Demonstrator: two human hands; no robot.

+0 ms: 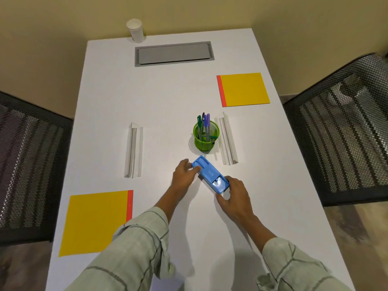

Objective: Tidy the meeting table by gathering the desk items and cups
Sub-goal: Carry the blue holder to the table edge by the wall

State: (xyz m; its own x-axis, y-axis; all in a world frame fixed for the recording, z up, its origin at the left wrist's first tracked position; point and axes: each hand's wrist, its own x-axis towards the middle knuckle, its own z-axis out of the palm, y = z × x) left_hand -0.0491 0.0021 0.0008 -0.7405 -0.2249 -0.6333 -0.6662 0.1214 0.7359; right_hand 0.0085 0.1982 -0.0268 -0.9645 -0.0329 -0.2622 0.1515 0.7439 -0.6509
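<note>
1. A blue rectangular plastic desk organiser is gripped at its two ends: the left hand fingers are curled on the far end, the right hand fingers on the near end.
2. It lies on the white desk, just in front of the green mesh pen cup.
3. It is judged light, rigid and slightly slick; holding it by the ends suits it.
4. Its underside and the contents of its compartments cannot be made out.
</note>
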